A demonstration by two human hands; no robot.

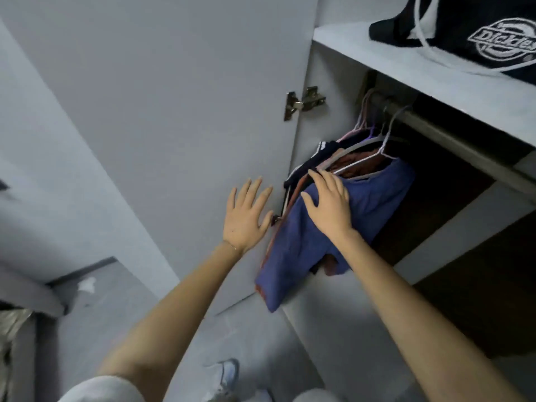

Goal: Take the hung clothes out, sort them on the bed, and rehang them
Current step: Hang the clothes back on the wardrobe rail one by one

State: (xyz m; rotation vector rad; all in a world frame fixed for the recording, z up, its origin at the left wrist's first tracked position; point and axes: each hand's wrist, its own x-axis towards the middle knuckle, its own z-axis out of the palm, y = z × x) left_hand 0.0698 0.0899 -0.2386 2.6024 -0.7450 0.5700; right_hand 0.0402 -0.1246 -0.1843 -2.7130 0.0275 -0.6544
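**Clothes bunched at the rod's left end, hands at the shirt**

Inside the wardrobe, under the shelf [406,62]: a small bunch of clothes on thin pale hangers [359,146], pushed to the left end of the rod [435,127], right beside the hinged edge of the open door [174,111]. Frontmost, a blue shirt [377,204], soft and creased, draped out of the opening toward the camera. Behind it, a rust-red garment [356,165], showing at the collar and again below the blue cloth. Behind that, a dark piece with white stripes [322,147] (cut not clear).

Right hand [327,204]: laid palm down on the shirt's shoulder, fingers nearly straight and reaching up toward the hangers, thumb spread to the left. Pressing the cloth, not gripping it.

Left hand [246,213]: released, fingers straight and fanned, back toward the camera, raised before the door's inner face just left of the clothes. Touching the door or not, cannot tell. Both forearms bare and stretched upward.

Up on the shelf, a black bag [464,30] with a white logo and white cord. On the door, a metal hinge [301,103]. Far below, a pale shoe [226,375] on the grey floor.
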